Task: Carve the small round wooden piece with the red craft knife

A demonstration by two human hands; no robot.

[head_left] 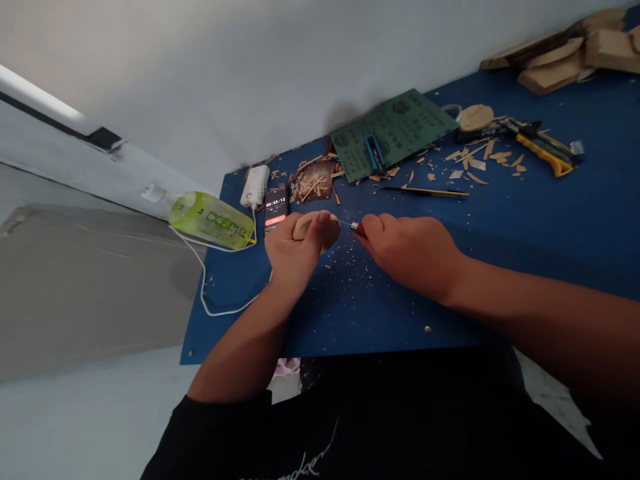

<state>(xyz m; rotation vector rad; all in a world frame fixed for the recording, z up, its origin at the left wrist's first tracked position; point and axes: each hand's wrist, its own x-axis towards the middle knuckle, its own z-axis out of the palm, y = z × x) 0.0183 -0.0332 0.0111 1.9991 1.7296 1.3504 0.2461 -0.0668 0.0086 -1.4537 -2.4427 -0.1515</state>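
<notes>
The left hand (293,250) is wrapped tight around a small, smooth, pale, round piece of wood (306,225) just above the blue table (525,220), and the right hand (407,250) is closed on a little red-handled tool (356,227) whose thin tip touches the wood.

Two hands: left hand (293,253), right hand (407,253). One wood piece (301,227). One tool (358,228). One phone (277,207). One sandpaper sheet (395,133). One yellow knife (545,150). Shavings (475,163): many, upper right.
</notes>
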